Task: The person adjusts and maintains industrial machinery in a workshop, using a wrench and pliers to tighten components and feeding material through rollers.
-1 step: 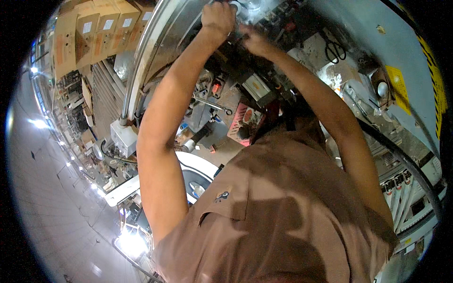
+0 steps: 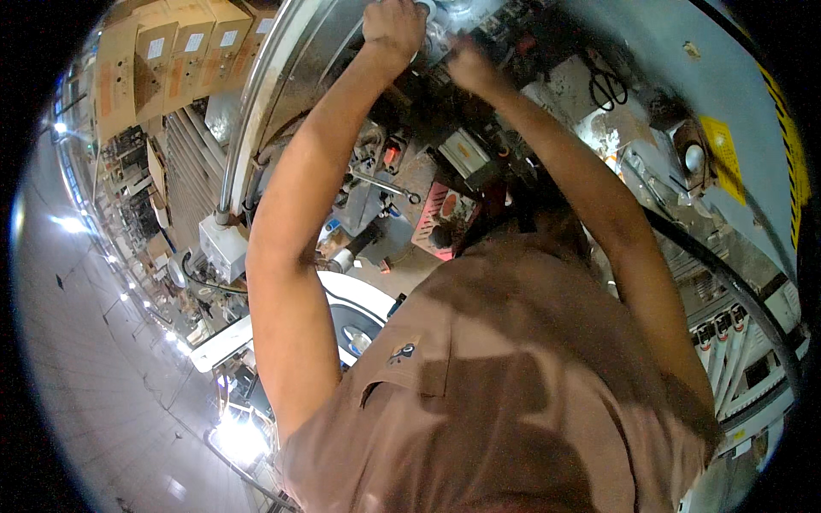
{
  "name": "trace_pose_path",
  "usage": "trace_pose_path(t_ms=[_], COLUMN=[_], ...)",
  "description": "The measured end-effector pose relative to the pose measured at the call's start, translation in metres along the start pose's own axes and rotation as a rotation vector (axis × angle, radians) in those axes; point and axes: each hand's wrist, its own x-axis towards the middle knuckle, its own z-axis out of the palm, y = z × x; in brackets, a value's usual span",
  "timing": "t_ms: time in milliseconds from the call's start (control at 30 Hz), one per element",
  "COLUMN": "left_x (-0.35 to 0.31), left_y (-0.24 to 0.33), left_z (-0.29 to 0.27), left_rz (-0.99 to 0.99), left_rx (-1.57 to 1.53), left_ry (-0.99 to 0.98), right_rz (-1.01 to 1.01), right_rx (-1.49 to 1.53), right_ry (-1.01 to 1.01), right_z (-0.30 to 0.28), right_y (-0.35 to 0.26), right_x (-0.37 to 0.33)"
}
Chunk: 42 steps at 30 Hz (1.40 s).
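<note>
Both my arms reach up to the top of the view, into a dark machine interior. My left hand (image 2: pixel 394 27) is closed like a fist beside a shiny round metal part (image 2: pixel 438 15); what its fingers hold, if anything, is hidden. Just right of that part is my right hand (image 2: pixel 470 70), smeared by motion, so its fingers do not show clearly. Below the hands lie a combination wrench (image 2: pixel 389 186), a red slotted tray (image 2: pixel 440 224) and a pale rectangular metal block (image 2: pixel 464 155).
Black-handled scissors (image 2: pixel 608 89) lie at the right, near a yellow label (image 2: pixel 723 162) on the grey machine panel (image 2: pixel 748 94). A thick black hose (image 2: pixel 718 274) curves past my right arm. Cardboard boxes (image 2: pixel 162 64) stand at the far left, and a white box (image 2: pixel 224 246) hangs beside a metal post.
My right hand has shifted slightly up and to the right, blurring more. My left hand stays by the round metal part, nearly unmoved.
</note>
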Motion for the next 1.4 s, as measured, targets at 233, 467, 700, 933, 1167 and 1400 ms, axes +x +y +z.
trace_pose_path(t_ms=[233, 467, 700, 933, 1167, 1400], left_x=[0.007, 0.003, -0.015, -0.043, -0.08, -0.072], left_y=[-0.002, 0.0, -0.004, -0.021, -0.031, -0.038], left_z=[0.013, 0.002, -0.006, -0.046, -0.082, -0.061], left_rz=[0.0, 0.004, -0.007, 0.072, 0.152, 0.028], left_rx=[-0.016, -0.03, 0.088, 0.038, -0.038, 0.035], left_ry=[0.058, -0.05, 0.03, 0.064, 0.069, 0.077], right_rz=[-0.389, 0.054, -0.095, -0.461, -0.458, -0.251], right_rx=[-0.15, 0.005, 0.11, -0.146, -0.131, -0.146], right_ry=[0.274, -0.043, -0.081, 0.161, -0.203, 0.009], right_z=[-0.007, -0.026, -0.072, -0.114, -0.113, -0.105], right_y=[0.02, -0.016, -0.027, -0.06, -0.038, -0.023], right_x=[0.013, 0.023, -0.007, 0.011, 0.005, -0.001])
